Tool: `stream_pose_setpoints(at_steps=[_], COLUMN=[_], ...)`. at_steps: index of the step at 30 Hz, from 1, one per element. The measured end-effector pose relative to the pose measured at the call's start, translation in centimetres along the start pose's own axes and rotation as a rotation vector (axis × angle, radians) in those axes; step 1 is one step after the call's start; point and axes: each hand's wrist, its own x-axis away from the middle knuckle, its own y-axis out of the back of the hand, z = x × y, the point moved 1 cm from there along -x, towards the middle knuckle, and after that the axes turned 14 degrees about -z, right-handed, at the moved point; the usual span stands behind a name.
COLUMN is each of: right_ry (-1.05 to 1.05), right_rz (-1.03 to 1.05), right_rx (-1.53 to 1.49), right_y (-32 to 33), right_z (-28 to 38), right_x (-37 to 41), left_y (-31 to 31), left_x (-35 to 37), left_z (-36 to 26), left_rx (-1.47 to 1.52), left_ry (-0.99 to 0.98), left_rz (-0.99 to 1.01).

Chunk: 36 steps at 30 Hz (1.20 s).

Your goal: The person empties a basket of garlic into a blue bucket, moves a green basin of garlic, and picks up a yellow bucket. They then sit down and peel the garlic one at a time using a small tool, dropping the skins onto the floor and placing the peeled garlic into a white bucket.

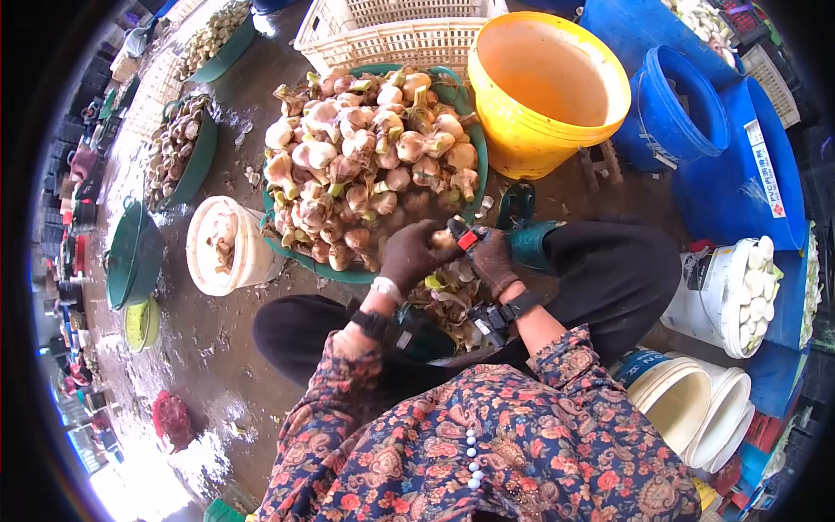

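My left hand [416,254], in a dark brown knitted glove, is closed around a garlic bulb [444,239] held over my lap. My right hand [494,261], gloved alike, grips a red-and-black hand tool [468,237]. The tool's head touches or nearly touches the bulb; its working end is too small to make out. Just beyond my hands, a heap of garlic bulbs [365,157] with stem stubs fills a wide green basin [480,165]. Garlic peelings and trimmings [448,304] lie between my legs, under my hands.
A yellow bucket [557,148] and a cream plastic crate [400,42] stand behind the basin. At left is a white bucket [198,252] with scraps inside. A white bucket [709,296] of peeled garlic stands at right, near blue tubs [748,204]. The floor [226,348] looks wet.
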Motion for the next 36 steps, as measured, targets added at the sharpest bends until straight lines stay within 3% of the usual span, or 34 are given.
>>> stream_pose_setpoints(at_steps=[1,7,9,10,11,13,14,15,17,18,19,21,22,26,27,28,29,32,34,36], right_ry=[0.009,0.127,0.039,-0.112,-0.108,-0.543,-0.621,-0.619,-0.729,-0.694,-0.695,0.002,-0.475,-0.551,-0.579,-0.608,-0.610,-0.537,-0.167,-0.212], right_rz=[0.014,0.164,0.275,0.376,0.376,0.517,0.583,0.583,0.632,0.558,0.556,0.589,0.626,0.651,0.652,0.654,0.655,0.638,0.476,0.559], right_rx=[0.025,0.077,-0.239,-0.271,-0.272,-0.600,-0.535,-0.534,-0.807,-0.802,-0.801,-0.462,-0.441,-0.473,-0.414,-0.352,-0.350,-0.461,-0.384,-0.436], right_y=[-0.2,-0.2,0.2,0.6,0.6,0.9,1.8,1.6,1.0,0.8,1.0,1.6,1.6,1.2,1.3,1.4,0.7,-1.8,-2.6,-1.5], right_z=[0.4,1.3,1.3,1.7,2.2,3.6,4.8,4.2,3.7,3.4,3.1,2.9,3.2,3.9,4.3,4.8,3.3,-0.1,0.0,0.7], right_x=[0.5,1.7,1.9,1.9,2.2,3.0,3.6,3.8,4.3,4.4,4.5,4.2,4.0,4.5,4.7,5.0,4.7,4.1,4.2,3.9], left_y=[0.8,2.8,3.5,3.5,3.2,2.7,2.4,2.1,1.1,1.0,1.5,3.0,2.9,3.3,3.0,2.6,2.5,2.9,2.9,3.0], left_x=[1.1,3.4,3.6,3.8,4.1,4.9,5.5,5.8,6.3,6.3,6.3,6.1,6.2,6.2,6.3,6.5,6.6,7.0,7.0,6.6], left_z=[-0.8,-0.9,-0.6,-0.5,-0.2,-0.2,-0.6,-0.6,0.0,1.2,1.0,-0.1,0.0,0.4,0.7,1.1,1.0,0.3,0.6,1.1], left_rx=[0.002,-0.112,0.304,0.303,0.395,0.583,0.716,0.717,0.604,0.353,0.354,0.574,0.710,0.725,0.725,0.612,0.496,0.320,0.378,0.437], left_ry=[-0.110,-0.174,0.080,0.076,0.114,0.189,0.277,0.276,0.132,0.005,0.006,0.100,0.173,0.334,0.336,0.202,0.068,-0.086,0.026,0.133], left_rz=[-0.076,-0.107,0.023,0.020,-0.007,-0.065,-0.036,-0.037,-0.099,-0.201,-0.200,-0.137,-0.068,-0.018,-0.014,-0.056,-0.100,-0.183,-0.127,-0.067])
